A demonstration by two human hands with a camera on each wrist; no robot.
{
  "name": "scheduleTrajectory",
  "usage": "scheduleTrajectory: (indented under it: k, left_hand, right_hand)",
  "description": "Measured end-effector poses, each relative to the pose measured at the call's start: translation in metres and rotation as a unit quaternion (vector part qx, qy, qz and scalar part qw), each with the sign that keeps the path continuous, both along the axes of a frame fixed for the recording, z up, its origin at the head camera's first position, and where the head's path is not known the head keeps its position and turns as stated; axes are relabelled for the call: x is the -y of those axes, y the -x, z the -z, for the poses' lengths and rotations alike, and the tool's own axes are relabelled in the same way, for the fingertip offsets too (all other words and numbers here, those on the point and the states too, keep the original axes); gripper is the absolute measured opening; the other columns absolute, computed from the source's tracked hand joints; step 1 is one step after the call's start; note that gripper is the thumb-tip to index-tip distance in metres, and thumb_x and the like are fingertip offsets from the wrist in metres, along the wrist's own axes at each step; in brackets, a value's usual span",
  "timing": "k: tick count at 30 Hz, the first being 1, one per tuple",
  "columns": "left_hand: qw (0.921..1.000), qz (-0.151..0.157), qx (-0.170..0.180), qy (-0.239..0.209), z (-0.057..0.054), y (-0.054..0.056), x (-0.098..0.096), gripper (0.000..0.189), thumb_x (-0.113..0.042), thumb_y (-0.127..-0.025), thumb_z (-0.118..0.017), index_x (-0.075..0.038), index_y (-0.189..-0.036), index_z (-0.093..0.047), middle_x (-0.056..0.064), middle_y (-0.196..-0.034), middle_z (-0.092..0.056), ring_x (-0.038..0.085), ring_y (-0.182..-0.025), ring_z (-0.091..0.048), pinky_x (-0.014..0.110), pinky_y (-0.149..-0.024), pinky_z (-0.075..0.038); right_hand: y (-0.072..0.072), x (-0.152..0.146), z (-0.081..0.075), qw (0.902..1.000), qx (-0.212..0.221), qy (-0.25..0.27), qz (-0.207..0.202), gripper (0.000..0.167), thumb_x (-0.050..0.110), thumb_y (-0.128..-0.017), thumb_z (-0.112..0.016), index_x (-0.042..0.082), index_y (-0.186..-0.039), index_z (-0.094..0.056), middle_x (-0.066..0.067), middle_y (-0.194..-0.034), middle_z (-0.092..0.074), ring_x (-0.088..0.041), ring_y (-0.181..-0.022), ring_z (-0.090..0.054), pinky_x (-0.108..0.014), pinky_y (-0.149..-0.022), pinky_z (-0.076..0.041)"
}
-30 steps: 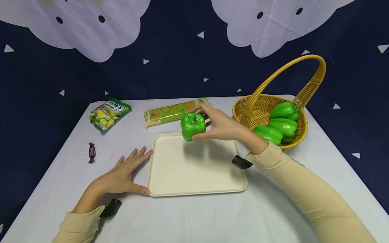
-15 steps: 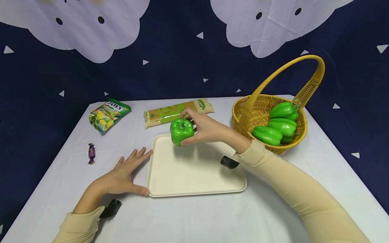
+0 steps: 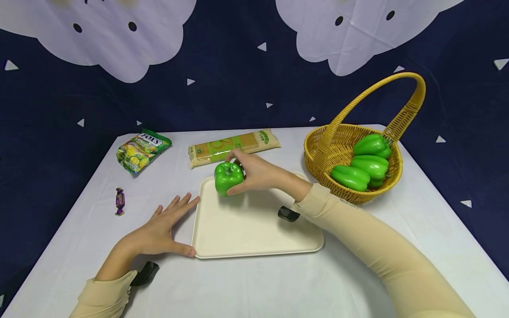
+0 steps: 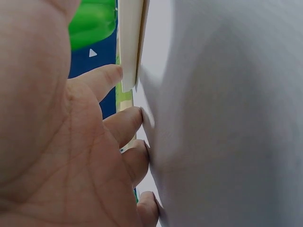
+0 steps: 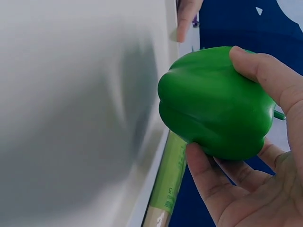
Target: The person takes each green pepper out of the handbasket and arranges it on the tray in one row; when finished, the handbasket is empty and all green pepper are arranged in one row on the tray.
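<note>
A glossy green bell pepper (image 3: 228,178) is gripped by my right hand (image 3: 258,173), thumb on the near side and fingers on the far side. It hangs upright, stem up, over the back left part of the cream tray (image 3: 258,229). In the right wrist view the bell pepper (image 5: 213,104) is apart from the tray floor, which shows its shadow. My left hand (image 3: 159,229) lies with spread, straight fingers along the tray's left edge. Its index fingertip and thumb touch the rim; the left wrist view shows the other fingertips on the white cloth.
A yellow wicker basket (image 3: 318,165) with a tall handle stands at the back right, holding several green bell peppers (image 3: 370,165). Behind the tray lies a long pack of noodles (image 3: 254,142). At left are a green FOX'S candy bag (image 3: 143,150) and a purple wrapped candy (image 3: 120,201).
My right hand has carried the bell pepper leftward and lower, toward the tray's back left corner. My left hand has stayed in place at the tray's edge.
</note>
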State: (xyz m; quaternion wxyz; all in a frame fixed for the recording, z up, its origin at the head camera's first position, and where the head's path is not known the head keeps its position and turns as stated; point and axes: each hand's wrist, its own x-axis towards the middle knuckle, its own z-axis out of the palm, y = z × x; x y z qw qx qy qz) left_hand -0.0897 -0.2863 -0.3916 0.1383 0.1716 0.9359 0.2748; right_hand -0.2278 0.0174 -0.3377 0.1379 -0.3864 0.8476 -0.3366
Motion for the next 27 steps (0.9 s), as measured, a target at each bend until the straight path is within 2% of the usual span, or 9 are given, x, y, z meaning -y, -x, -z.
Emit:
scheduleTrajectory:
  k: [4,27]
  left_hand:
    - [1.0,0.001,0.001,0.001,0.0,0.0,0.0,0.135,-0.065,-0.064,-0.096,-0.026,-0.172,-0.026,0.024,-0.179,-0.015,0.059,-0.163,-0.005,0.088,-0.119,0.001]
    - [1.0,0.003,0.0,0.0,0.0,0.0,0.0,0.134,-0.063,-0.065,-0.096,-0.027,-0.173,-0.025,0.024,-0.18,-0.014,0.06,-0.163,-0.004,0.088,-0.119,0.002]
  right_hand:
    - [0.0,0.005,0.003,1.0,0.0,-0.008,0.003,0.083,0.033,-0.081,-0.096,0.01,-0.144,-0.048,-0.013,-0.13,-0.069,-0.025,-0.117,-0.068,-0.039,-0.104,-0.058]
    - [-0.002,0.028,0.015,0.9995,-0.013,-0.024,0.015,0.084,0.036,-0.083,-0.095,0.01,-0.147,-0.047,-0.014,-0.137,-0.067,-0.026,-0.123,-0.067,-0.039,-0.107,-0.057]
